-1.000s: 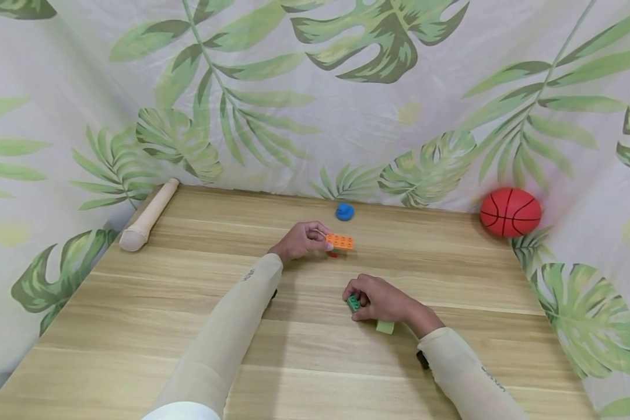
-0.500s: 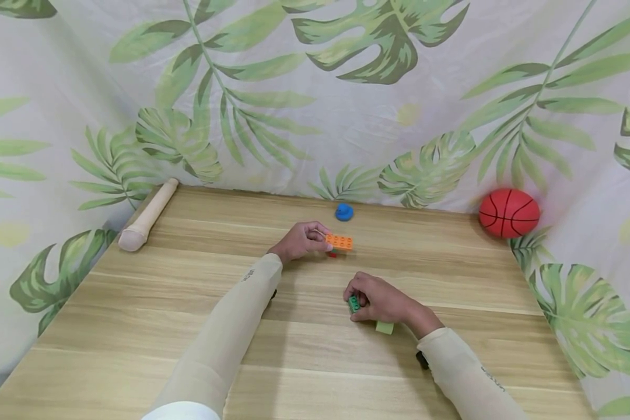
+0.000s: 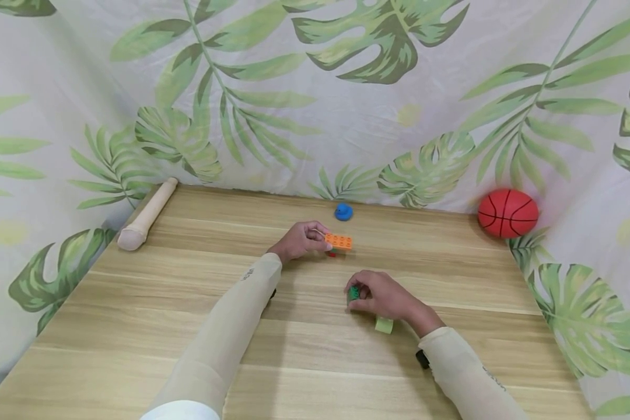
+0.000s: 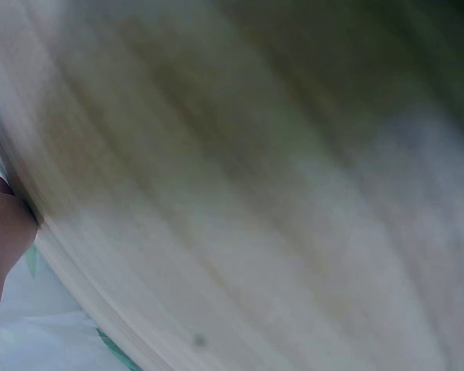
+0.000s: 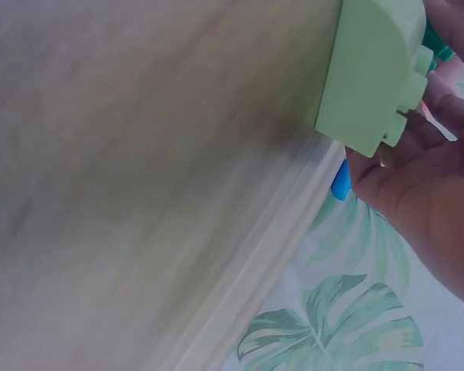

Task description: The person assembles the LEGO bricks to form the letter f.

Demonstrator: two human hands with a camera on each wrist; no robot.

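In the head view my left hand (image 3: 300,240) grips the left end of an orange toy brick (image 3: 339,241) with two rows of studs. Green and red pieces (image 3: 332,253) show just under that brick, partly hidden. Nearer the front, my right hand (image 3: 382,293) pinches a small green brick (image 3: 353,293) between thumb and fingers. Below the right palm a light green brick (image 3: 384,325) sits on the table; the right wrist view shows this light green brick (image 5: 370,77) with a curved side and studs. Only the base of my left hand (image 4: 8,232) appears in the left wrist view.
A blue rubber duck (image 3: 343,212) stands near the back edge of the wooden table (image 3: 315,373). At the right back corner lies a red toy basketball (image 3: 507,213). Along the left edge rests a pale, club-shaped object (image 3: 148,217). Leaf-printed cloth (image 3: 346,116) hangs behind.
The right hand has shifted slightly toward the back of the table, and the green brick in it has turned so its studs face less upward. The left hand and orange brick stay in place.
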